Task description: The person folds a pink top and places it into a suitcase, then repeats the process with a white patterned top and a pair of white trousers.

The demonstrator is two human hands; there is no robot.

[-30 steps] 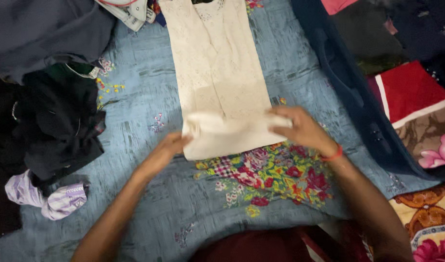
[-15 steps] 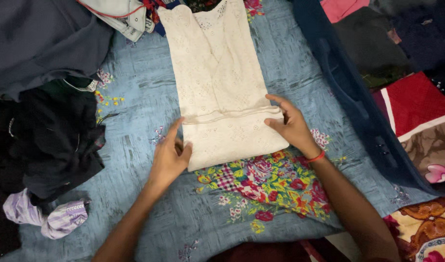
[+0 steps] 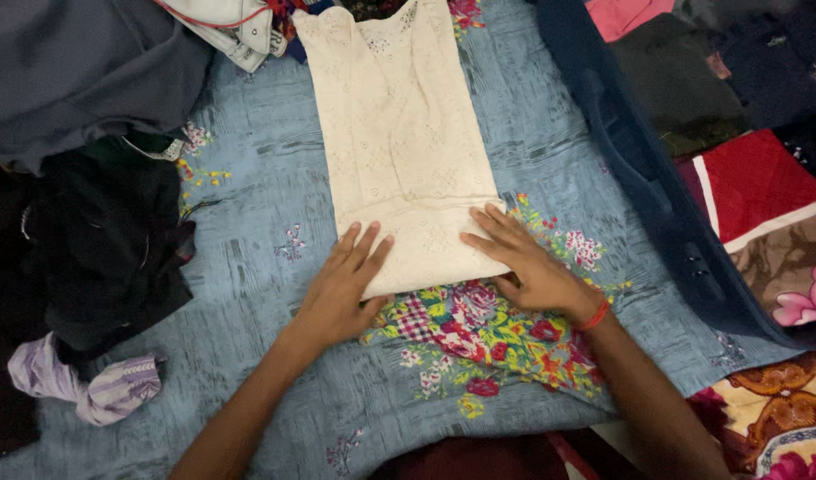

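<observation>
Head view: the left hand [image 3: 341, 289] and right hand [image 3: 524, 262] lie flat with fingers spread, grasping nothing, pressing the folded hem of the cream embroidered kurta [image 3: 399, 142] on the blue floral bedsheet [image 3: 248, 258]. Uneven pressure could skew the fold.

No packages, labels, signs or screens are visible anywhere in the head view; it shows only cloth and clothing spread over a bed, with two bare hands resting on them.
</observation>
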